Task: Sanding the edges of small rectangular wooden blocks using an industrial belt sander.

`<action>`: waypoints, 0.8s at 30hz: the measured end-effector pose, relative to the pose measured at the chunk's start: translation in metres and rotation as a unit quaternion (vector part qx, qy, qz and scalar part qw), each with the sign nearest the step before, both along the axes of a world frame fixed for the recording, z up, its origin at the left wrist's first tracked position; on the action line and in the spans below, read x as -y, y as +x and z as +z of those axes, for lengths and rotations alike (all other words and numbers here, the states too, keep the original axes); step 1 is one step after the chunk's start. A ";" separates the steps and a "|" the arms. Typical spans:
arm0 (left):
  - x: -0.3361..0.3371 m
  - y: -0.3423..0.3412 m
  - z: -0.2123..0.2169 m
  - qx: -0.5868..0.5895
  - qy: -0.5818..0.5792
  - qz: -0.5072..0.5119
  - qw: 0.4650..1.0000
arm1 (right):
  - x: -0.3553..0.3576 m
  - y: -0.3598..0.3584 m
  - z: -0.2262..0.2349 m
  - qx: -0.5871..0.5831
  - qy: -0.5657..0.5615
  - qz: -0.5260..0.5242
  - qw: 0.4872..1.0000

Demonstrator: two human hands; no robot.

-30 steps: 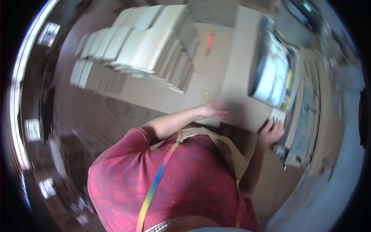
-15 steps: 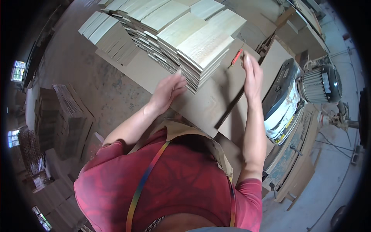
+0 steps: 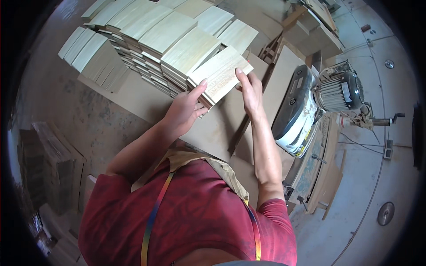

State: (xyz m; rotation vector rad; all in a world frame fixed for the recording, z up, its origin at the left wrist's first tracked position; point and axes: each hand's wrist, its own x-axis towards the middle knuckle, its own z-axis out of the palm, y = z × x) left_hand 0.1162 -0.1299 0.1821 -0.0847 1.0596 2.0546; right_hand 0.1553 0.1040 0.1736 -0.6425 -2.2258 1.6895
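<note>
A pale wooden board (image 3: 222,73) lies between my hands at the near right end of the stacked boards, turned at an angle to them. My left hand (image 3: 184,108) grips its near left corner, thumb on top and fingers around the edge below. At the right end, my right hand (image 3: 251,92) has its thumb on the top face and its fingers bent at the edge. More board edges show under the near corner; whether they are held too I cannot tell. Several rows of similar boards (image 3: 164,33) are piled just beyond, on a brown sheet (image 3: 144,99).
To the right stands a machine with a dark and white housing (image 3: 288,113) and a ribbed motor (image 3: 339,93). A wooden panel (image 3: 284,66) runs beside it. More stacked boards (image 3: 62,173) stand at the left. A cable (image 3: 375,195) crosses the floor on the right.
Both hands have gone from open beside the stack to holding the board at its two ends. The board has turned relative to the pile. The red-handled tool is now almost hidden behind it.
</note>
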 end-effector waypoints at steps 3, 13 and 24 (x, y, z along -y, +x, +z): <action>0.012 -0.006 -0.002 0.001 -0.028 -0.058 0.998 | 0.007 0.011 -0.011 -0.024 -0.048 -0.039 0.998; 0.020 -0.009 -0.012 -0.002 -0.025 -0.021 0.999 | 0.042 -0.003 -0.017 -0.072 -0.213 -0.041 0.974; 0.040 0.014 -0.072 -0.057 0.079 -0.027 0.995 | 0.049 0.036 -0.038 -0.210 -0.319 -0.082 0.920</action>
